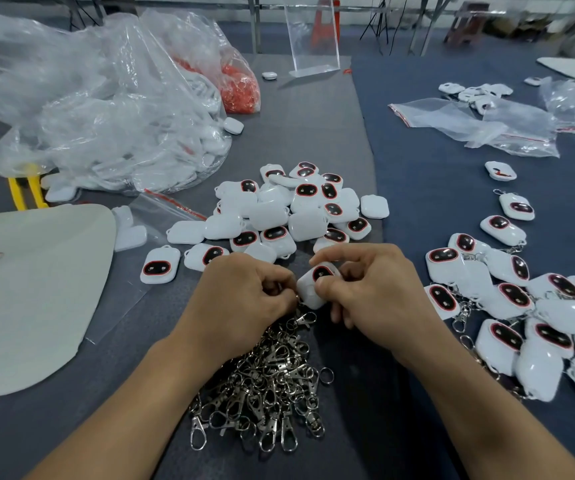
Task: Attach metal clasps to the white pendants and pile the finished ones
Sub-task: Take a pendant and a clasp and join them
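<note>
My right hand gripped one pendant between thumb and curled fingers, with its dark, red-rimmed face turned up. My left hand had its fingers curled tight and pinched the pendant's left corner. Whether a clasp sat between those fingertips, I could not tell. Both hands were above the far end of the clasps, a tangled silver heap on the table between my forearms. The unclasped pendants lay heaped just beyond my hands, some face up and some face down. The finished pile was spread to my right, with clasps showing among the white bodies. To the far left stood a large clear bag holding more white pieces, and a bag of red parts lay behind it. Yellow handles showed under the clear bag's near edge. A pale sheet lay at my left, zip bags at far right and an acrylic stand at the back.
</note>
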Tool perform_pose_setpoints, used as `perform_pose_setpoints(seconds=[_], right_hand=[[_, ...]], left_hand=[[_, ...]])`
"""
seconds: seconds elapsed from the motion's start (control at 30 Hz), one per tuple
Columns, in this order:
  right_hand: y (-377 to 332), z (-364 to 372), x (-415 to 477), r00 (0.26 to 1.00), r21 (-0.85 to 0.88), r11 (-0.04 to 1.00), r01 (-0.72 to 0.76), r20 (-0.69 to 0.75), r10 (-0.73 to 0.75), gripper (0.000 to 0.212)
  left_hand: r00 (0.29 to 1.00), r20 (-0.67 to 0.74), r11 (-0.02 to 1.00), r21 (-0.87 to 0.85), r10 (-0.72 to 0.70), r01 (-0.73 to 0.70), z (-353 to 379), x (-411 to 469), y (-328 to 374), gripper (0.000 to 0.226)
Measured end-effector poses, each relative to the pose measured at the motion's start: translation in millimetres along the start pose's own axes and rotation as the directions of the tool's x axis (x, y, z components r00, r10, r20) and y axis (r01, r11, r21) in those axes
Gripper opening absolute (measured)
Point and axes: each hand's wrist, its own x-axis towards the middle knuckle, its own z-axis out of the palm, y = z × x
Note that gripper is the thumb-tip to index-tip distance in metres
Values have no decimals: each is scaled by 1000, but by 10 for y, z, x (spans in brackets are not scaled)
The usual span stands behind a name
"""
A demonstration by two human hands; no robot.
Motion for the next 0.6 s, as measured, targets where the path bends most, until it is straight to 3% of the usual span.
perform_pose_setpoints(seconds=[0.2,0.4,0.6], right_hand=[[13,25,12,996,12,1000,-17,-82,18,16],[23,6,42,995,76,997,-30,-92,37,17],[34,22,43,995,98,995,-25,-92,34,17]], left_hand=[[998,-40,999,-24,-41,40,22,-27,-24,17],[997,-80,997,-72,-22,16,30,-68,-15,30],[995,-52,997,14,-82,82,55,-51,26,15]])
